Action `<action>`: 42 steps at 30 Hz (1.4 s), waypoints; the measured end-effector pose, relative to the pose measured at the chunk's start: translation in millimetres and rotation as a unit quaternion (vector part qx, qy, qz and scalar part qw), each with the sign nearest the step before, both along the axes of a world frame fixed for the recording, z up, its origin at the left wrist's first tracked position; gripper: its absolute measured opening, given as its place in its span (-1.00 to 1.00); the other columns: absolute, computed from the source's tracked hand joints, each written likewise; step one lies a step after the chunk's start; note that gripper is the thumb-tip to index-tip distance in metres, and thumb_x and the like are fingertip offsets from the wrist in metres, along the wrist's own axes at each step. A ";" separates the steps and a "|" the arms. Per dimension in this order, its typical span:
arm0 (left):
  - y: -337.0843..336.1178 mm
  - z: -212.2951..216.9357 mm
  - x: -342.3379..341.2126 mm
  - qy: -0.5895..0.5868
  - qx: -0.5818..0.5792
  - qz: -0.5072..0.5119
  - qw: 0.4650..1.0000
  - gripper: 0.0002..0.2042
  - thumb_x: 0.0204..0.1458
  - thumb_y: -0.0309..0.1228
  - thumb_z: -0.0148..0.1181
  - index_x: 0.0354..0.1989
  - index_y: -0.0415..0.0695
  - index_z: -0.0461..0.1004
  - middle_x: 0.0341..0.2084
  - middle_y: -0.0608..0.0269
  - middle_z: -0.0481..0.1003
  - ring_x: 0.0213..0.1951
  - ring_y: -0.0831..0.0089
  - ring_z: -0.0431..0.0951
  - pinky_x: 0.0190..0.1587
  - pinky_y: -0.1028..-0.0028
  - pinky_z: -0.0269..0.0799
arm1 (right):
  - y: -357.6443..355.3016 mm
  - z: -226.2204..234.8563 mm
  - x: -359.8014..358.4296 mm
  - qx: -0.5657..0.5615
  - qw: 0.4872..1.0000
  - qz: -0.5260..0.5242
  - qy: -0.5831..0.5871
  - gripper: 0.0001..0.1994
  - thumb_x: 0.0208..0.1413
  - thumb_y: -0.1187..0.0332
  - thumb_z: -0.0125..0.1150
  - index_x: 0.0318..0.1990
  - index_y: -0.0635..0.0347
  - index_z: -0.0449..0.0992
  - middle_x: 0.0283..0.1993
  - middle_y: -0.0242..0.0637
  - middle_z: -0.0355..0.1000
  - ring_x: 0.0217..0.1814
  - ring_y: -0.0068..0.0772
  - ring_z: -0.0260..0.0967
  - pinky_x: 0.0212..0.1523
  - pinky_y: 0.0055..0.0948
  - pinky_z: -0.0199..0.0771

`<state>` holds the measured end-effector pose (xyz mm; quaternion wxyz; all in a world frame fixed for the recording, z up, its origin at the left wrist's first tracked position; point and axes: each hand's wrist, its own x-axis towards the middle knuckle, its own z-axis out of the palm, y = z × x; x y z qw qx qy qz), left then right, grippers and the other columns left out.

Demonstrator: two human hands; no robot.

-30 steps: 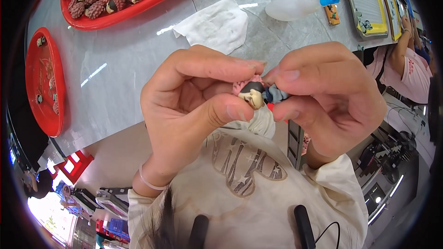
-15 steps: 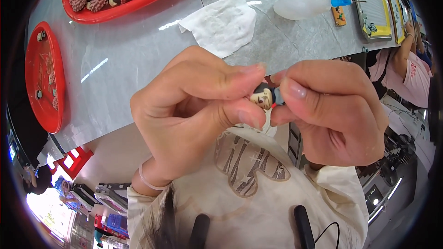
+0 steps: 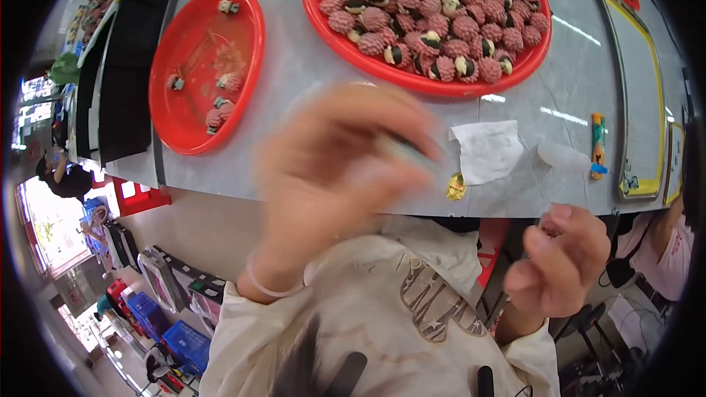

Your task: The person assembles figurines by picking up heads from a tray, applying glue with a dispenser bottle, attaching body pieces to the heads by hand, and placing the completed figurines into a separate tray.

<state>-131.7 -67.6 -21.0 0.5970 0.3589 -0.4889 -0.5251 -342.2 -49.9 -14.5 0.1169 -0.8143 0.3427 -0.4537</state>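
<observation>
Now showing more of the grey table [image 3: 309, 88] than half a second ago. Hands parted, no longer pinching one small piece together. Carrying two red trays: large tray [image 3: 346, 44] heaped with pink pieces, smaller tray [image 3: 198, 44] holding five. Left hand [image 3: 338, 176] blurring above the table edge, grip impossible to tell. Right hand [image 3: 562, 261] curling loosely by the chest, contents hidden. Lying near: one white tissue [image 3: 489, 151], one gold disc [image 3: 456, 187].
</observation>
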 end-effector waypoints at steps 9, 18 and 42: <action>-37.1 28.3 72.1 -0.506 -0.092 0.199 0.834 -0.79 -0.10 -0.56 -0.07 -0.25 -0.22 0.40 -0.21 0.11 0.39 -0.11 0.34 0.35 -0.09 0.50 0.20 | 3.8 -4.6 -35.1 0.065 0.979 -0.181 -0.061 -0.68 0.01 0.19 -0.05 -0.32 0.34 0.39 -0.34 -0.11 0.28 -0.40 -0.40 0.21 -0.47 -0.59 0.17; -97.4 7.3 23.0 -0.669 -0.210 0.059 0.711 -0.80 -0.18 -0.45 0.06 -0.35 -0.21 0.31 -0.40 0.19 0.31 -0.32 0.31 0.33 -0.31 0.46 0.25 | 12.0 -4.5 -55.7 0.103 0.962 -0.220 -0.126 -0.82 0.02 0.47 -0.10 -0.30 0.42 0.36 -0.29 -0.17 0.28 -0.38 -0.53 0.16 -0.35 -0.62 0.18; -4.2 1.4 -17.4 0.102 0.107 -0.134 0.980 -0.81 -0.13 -0.54 0.07 -0.32 -0.32 0.30 -0.32 0.06 0.30 -0.27 0.36 0.39 -0.29 0.49 0.39 | -13.9 -15.1 -25.2 0.321 0.905 -0.113 -0.256 -0.52 -0.12 0.08 0.11 -0.19 0.32 0.24 -0.47 -0.29 0.26 -0.51 -0.57 0.21 -0.51 -0.69 0.18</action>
